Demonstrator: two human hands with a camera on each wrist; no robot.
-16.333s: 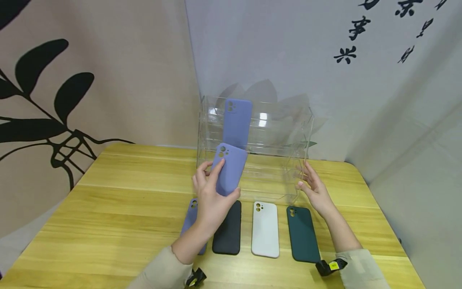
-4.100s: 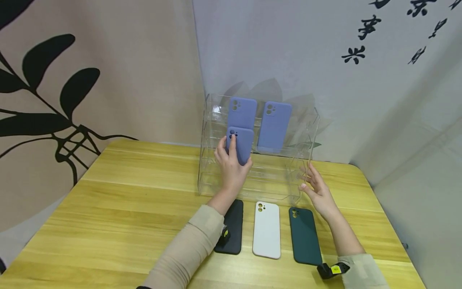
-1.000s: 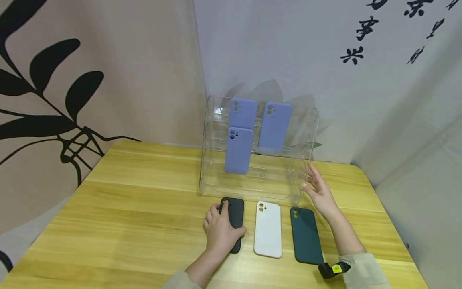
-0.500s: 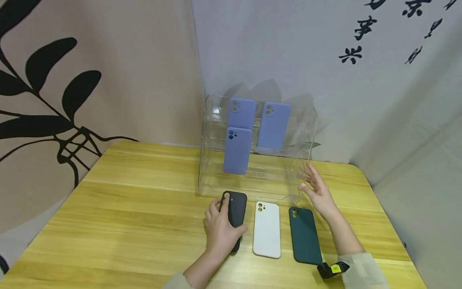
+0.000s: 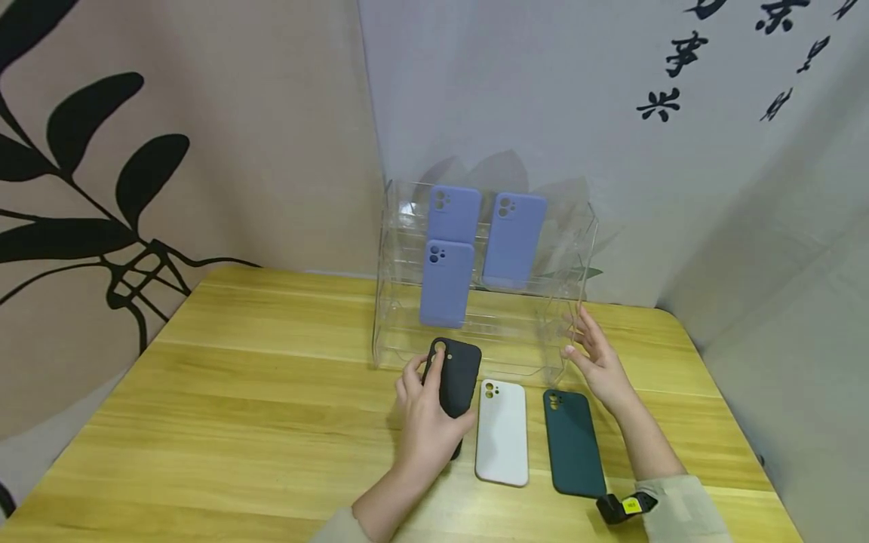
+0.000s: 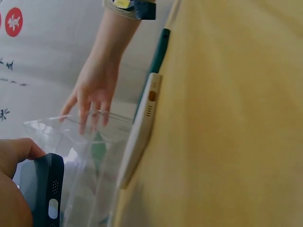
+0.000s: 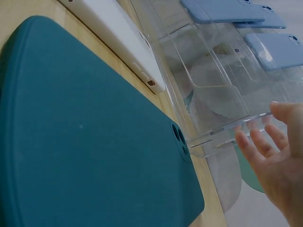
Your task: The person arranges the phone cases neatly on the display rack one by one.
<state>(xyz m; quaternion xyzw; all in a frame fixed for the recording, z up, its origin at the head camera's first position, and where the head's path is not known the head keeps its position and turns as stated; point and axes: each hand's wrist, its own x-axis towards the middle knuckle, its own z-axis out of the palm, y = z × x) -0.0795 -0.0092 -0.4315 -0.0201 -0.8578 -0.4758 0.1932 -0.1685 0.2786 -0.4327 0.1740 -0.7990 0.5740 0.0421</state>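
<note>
My left hand (image 5: 431,418) grips a black phone case (image 5: 462,377) by its sides, index finger near the camera opening. The case is tilted, top end up, just before a clear tiered display rack (image 5: 516,324). In the left wrist view the thumb presses the edge of the black case (image 6: 54,184). My right hand (image 5: 597,369) holds the rack's right side panel, the thumb on one side and fingers behind it. Three purple phone cases stand in the rack: a back-left one (image 5: 455,213), a back-right one (image 5: 514,240) and a lower-left one (image 5: 446,286).
A white phone case (image 5: 501,434) lies on the wooden table (image 5: 271,422) to the right of the black one. Further right lies a dark green phone case (image 5: 573,445), near my right forearm. A printed cloth wall (image 5: 285,151) rises behind the table.
Earlier my left hand put purple cases into the rack. Over the last second it has lifted the black case's top end and moved it forward and right. My right hand stays put.
</note>
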